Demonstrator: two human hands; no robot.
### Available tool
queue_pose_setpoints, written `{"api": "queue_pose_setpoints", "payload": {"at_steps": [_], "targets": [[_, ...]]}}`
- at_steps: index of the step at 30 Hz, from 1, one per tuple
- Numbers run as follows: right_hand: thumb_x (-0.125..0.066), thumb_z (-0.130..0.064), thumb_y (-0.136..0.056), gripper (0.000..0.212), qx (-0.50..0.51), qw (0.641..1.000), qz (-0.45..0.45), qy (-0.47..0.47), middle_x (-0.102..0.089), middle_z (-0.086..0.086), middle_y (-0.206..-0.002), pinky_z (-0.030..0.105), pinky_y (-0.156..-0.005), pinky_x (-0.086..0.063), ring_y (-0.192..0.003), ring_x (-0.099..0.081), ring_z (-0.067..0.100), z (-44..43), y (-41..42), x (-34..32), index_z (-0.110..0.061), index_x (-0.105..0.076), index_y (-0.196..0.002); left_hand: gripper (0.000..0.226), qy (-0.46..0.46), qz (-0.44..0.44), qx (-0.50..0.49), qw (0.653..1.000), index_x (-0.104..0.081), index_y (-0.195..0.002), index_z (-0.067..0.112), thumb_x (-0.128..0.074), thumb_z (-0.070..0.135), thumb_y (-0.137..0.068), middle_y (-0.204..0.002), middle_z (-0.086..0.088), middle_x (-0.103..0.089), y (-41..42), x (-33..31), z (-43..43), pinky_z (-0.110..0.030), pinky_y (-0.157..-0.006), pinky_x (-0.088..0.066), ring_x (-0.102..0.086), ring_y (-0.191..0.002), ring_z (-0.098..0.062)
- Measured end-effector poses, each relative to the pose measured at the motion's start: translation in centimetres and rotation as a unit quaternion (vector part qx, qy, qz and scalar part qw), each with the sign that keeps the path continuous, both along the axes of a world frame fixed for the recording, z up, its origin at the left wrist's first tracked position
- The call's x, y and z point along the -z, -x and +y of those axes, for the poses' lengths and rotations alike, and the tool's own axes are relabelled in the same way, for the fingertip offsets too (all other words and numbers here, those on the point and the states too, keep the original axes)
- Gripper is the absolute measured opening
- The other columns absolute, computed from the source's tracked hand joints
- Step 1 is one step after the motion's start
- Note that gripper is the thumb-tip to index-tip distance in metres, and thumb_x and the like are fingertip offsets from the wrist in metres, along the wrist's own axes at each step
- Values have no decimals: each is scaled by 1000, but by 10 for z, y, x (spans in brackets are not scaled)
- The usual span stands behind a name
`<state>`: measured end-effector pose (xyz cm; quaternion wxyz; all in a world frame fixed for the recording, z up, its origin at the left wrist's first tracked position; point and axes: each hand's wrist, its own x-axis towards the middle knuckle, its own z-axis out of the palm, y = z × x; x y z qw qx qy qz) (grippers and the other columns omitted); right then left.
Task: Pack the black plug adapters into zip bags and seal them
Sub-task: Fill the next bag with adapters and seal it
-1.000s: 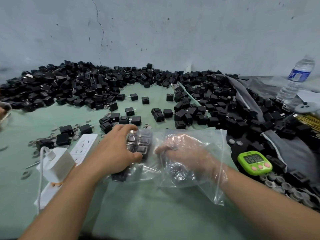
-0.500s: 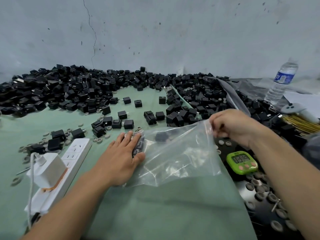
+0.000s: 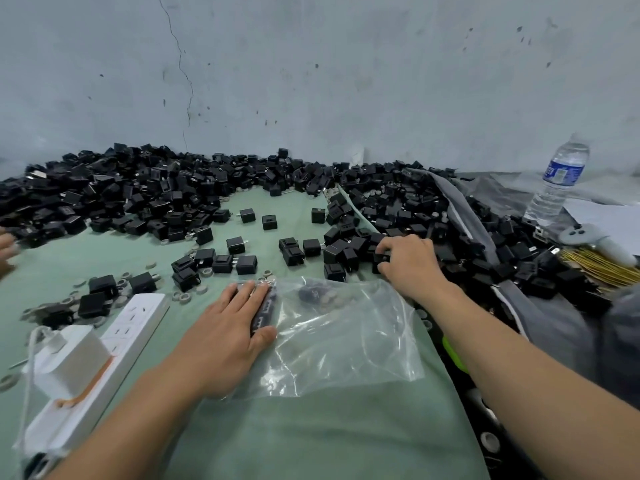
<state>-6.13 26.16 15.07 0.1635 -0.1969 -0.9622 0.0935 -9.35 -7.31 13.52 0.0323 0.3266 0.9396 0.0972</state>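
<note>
On zip bag (image 3: 349, 344): left hand (image 3: 225, 341) flat | right hand (image 3: 410, 263) (curled) grips adapter (image 3: 381, 258)

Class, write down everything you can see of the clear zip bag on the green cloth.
The zip bag is clear, crinkled thin plastic, lying flat on the green cloth. Black adapters sit inside at its left end, under the flat left hand pressing on it. Whether it is sealed cannot be told.
</note>
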Motion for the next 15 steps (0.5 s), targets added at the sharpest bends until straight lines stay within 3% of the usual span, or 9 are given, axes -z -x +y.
{"api": "queue_pose_setpoints", "payload": {"at_steps": [4,6,8,9,11,13,15], "targets": [[-69,-25,-92,16,17,971,100,215,-67,-4,-101,32,-82,-46,-92,-65,20,3,-26,-38,-26,-60,-105,78,19,19,-14,1000,10,-159,38,-27,69,-98,-169,11,6,-3,-6,2,-37,-125,-2,5,-156,-12],[-69,-22,-89,16,17,951,123,283,-74,-3,-87,36,-72,-58,-73,-73,17,1,-58,-62,-25,-59,-100,75,-10,69,-36,997,-16,-159,40,-31,74,-94,-165,10,-25,-13,-16,9,-42,-122,-22,-30,-147,-13],[-71,-24,-82,12,18,964,78,254,-73,-5,-65,27,-57,-55,-55,-71,9,-6,-100,-74,-26,-62,-90,62,-109,132,-40,984,-48,-139,39,-33,74,-90,-137,13,-57,-30,-30,23,-36,-97,-47,-56,-110,-7],[-73,-26,-80,11,25,974,37,220,-71,-11,-59,19,-51,-50,-50,-68,5,-11,-121,-75,-25,-64,-86,53,-156,151,-24,976,-56,-122,39,-33,74,-89,-119,16,-63,-42,-37,32,-30,-80,-48,-57,-94,-4],[-77,-34,-77,12,42,984,-40,166,-67,-16,-55,11,-42,-41,-48,-64,1,-26,-151,-69,-26,-68,-78,42,-199,162,22,966,-53,-91,39,-34,76,-86,-88,18,-60,-70,-46,54,-23,-61,-37,-52,-73,-1],[-78,-43,-74,16,44,986,-88,136,-67,-11,-57,15,-45,-41,-55,-63,1,-42,-160,-60,-30,-70,-71,56,-194,173,49,964,-49,-71,32,-30,83,-85,-63,15,-52,-98,-49,77,-25,-53,-26,-46,-57,-2],[-77,-43,-75,15,24,984,-112,136,-67,-8,-63,20,-50,-40,-59,-62,5,-55,-155,-51,-33,-70,-68,78,-157,180,59,969,-52,-57,22,-20,90,-83,-50,9,-49,-117,-47,97,-28,-51,-31,-45,-47,-8]]}}
